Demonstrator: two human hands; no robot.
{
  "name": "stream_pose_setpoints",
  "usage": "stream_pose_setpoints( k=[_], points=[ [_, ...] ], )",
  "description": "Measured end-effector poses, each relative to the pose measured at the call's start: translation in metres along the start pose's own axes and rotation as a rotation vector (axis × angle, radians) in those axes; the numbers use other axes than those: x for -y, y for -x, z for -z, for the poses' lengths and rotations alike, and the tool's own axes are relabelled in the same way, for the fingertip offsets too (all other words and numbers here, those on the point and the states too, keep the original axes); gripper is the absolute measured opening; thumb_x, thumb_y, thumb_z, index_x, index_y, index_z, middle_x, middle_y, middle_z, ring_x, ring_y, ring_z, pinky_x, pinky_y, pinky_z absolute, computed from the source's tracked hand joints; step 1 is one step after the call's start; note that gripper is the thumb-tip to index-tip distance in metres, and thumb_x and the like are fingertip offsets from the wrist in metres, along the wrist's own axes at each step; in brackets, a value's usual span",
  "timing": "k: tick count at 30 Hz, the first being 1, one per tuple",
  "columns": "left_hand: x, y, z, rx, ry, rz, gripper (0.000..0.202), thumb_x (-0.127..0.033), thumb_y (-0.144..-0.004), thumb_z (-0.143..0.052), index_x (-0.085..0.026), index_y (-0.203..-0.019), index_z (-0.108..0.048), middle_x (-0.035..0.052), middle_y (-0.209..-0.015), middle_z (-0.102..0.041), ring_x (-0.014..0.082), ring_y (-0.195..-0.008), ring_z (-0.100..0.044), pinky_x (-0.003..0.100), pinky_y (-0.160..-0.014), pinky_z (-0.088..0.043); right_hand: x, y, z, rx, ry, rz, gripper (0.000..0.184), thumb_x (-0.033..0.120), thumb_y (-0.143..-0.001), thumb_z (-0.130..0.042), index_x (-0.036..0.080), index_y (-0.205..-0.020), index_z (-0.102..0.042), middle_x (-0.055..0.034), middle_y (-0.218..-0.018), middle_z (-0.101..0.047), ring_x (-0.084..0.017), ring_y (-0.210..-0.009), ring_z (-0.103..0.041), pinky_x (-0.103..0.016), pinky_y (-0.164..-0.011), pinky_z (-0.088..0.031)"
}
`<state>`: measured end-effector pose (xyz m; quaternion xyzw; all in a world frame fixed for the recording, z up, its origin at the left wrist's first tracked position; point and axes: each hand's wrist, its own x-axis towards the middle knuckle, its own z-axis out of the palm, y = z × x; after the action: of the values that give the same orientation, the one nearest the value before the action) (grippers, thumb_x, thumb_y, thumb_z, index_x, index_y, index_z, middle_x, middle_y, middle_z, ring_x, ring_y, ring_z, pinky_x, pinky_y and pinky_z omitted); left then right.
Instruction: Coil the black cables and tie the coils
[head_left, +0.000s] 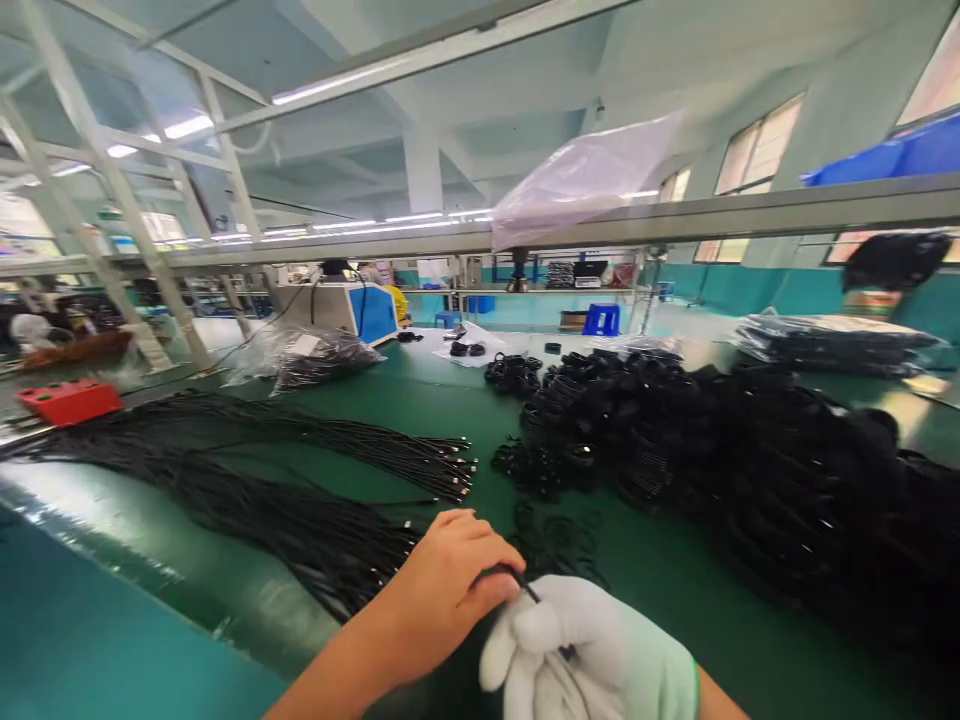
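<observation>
Bare and ungloved, my left hand (457, 570) pinches a short stretch of black cable (529, 588) between thumb and fingers. My right hand (577, 640), in a white glove with a green cuff, is closed round the same cable close by; part of it is hidden in the glove. Both hands are low in the middle of the view, almost touching. Left of them lie two long bundles of straight black cables (300, 520), with small connector ends pointing right. Behind the hands are loose black rings or coils (559, 540), partly hidden by the glove.
A large heap of black coiled cables (675, 440) covers the right of the green table (420, 385). A red box (71, 402) sits at the left edge, with a plastic bag of dark items (322, 360) farther back. A shelf rail (337, 255) crosses above the table.
</observation>
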<state>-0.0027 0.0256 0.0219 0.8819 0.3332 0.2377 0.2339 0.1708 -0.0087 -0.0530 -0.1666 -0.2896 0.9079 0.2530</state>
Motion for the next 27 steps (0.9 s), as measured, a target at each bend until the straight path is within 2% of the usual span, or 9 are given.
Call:
stream_pose_setpoints(
  k=[2,5,10,13,16,20,23,25,27],
  points=[
    [-0.004,-0.002,-0.002,0.054,0.072,0.017,0.019,-0.01,-0.084,-0.055,-0.023,-0.08,-0.067,-0.004,-0.079,-0.066,0.0133,-0.081,-0.055,0.027,-0.086,-0.036,-0.004,-0.005,0.006,0.081,-0.045,-0.03,0.04,0.029,-0.069,-0.056,-0.003,-0.09,-0.068,-0.0155,-0.071,-0.072,-0.012,-0.046,-0.064,-0.015,-0.037,-0.047],
    [-0.01,-0.009,-0.005,0.039,0.118,-0.023,0.019,-0.011,-0.084,-0.054,-0.021,-0.076,-0.067,-0.0027,-0.078,-0.064,0.014,-0.082,-0.053,0.026,-0.083,-0.036,-0.007,-0.008,0.008,0.157,-0.064,-0.02,0.041,0.027,-0.069,-0.055,-0.001,-0.097,-0.067,-0.0158,-0.076,-0.073,-0.014,-0.054,-0.067,-0.015,-0.042,-0.049],
    [-0.012,-0.025,-0.017,-0.081,0.095,-0.159,0.024,-0.025,-0.091,-0.047,-0.021,-0.08,-0.068,0.0,-0.078,-0.065,0.0156,-0.081,-0.056,0.027,-0.079,-0.039,-0.002,-0.009,0.009,0.077,0.064,0.164,0.026,0.025,-0.067,-0.059,0.003,-0.077,-0.068,-0.0122,-0.067,-0.071,-0.013,-0.054,-0.064,-0.018,-0.048,-0.047],
    [0.004,-0.032,-0.026,-0.203,-0.097,-0.245,0.034,-0.03,-0.096,-0.034,-0.022,-0.09,-0.067,0.0019,-0.078,-0.067,0.0175,-0.077,-0.057,0.031,-0.077,-0.042,0.012,0.002,0.011,0.048,0.108,0.276,0.035,0.043,-0.069,-0.063,0.008,-0.071,-0.064,-0.0091,-0.06,-0.069,-0.015,-0.053,-0.063,-0.022,-0.05,-0.047],
    [0.029,-0.032,-0.026,-0.347,-0.387,-0.171,0.038,-0.029,-0.097,-0.029,-0.02,-0.094,-0.066,0.0045,-0.081,-0.068,0.0206,-0.076,-0.059,0.038,-0.079,-0.043,0.03,0.027,0.005,0.036,0.107,0.42,0.04,0.053,-0.074,-0.058,0.013,-0.076,-0.06,-0.0002,-0.051,-0.064,-0.012,-0.049,-0.061,-0.022,-0.05,-0.047],
    [0.039,-0.028,-0.019,-0.303,-0.455,-0.07,0.033,-0.026,-0.096,-0.031,-0.023,-0.099,-0.064,0.0028,-0.089,-0.07,0.0192,-0.079,-0.062,0.032,-0.074,-0.047,0.05,0.061,-0.012,0.079,0.063,0.662,0.026,0.044,-0.08,-0.056,0.019,-0.076,-0.057,0.0091,-0.038,-0.051,-0.007,-0.028,-0.046,-0.019,-0.041,-0.042],
    [0.03,-0.03,-0.024,-0.332,-0.511,0.017,0.033,-0.024,-0.095,-0.032,-0.024,-0.093,-0.065,0.0019,-0.086,-0.07,0.0184,-0.075,-0.064,0.029,-0.067,-0.049,0.058,0.076,-0.013,-0.036,0.1,0.736,0.018,0.041,-0.081,-0.058,0.022,-0.08,-0.06,0.0087,-0.043,-0.053,-0.004,-0.025,-0.037,-0.017,-0.036,-0.038],
    [0.019,-0.029,-0.039,-0.351,-0.606,0.035,0.03,-0.022,-0.093,-0.037,-0.024,-0.083,-0.066,0.0012,-0.079,-0.07,0.0193,-0.069,-0.065,0.029,-0.062,-0.049,0.063,0.087,-0.007,-0.126,0.174,0.767,0.021,0.045,-0.078,-0.059,0.025,-0.082,-0.062,0.0067,-0.047,-0.055,-0.004,-0.027,-0.036,-0.017,-0.034,-0.036],
    [0.007,-0.02,-0.063,-0.291,-0.664,-0.043,0.024,-0.022,-0.09,-0.046,-0.026,-0.075,-0.065,-0.0017,-0.071,-0.069,0.0179,-0.061,-0.065,0.026,-0.054,-0.048,0.07,0.099,0.0,-0.226,0.265,0.771,0.025,0.052,-0.074,-0.061,0.029,-0.083,-0.064,0.0048,-0.05,-0.057,-0.006,-0.031,-0.037,-0.018,-0.033,-0.035]
  ],
)
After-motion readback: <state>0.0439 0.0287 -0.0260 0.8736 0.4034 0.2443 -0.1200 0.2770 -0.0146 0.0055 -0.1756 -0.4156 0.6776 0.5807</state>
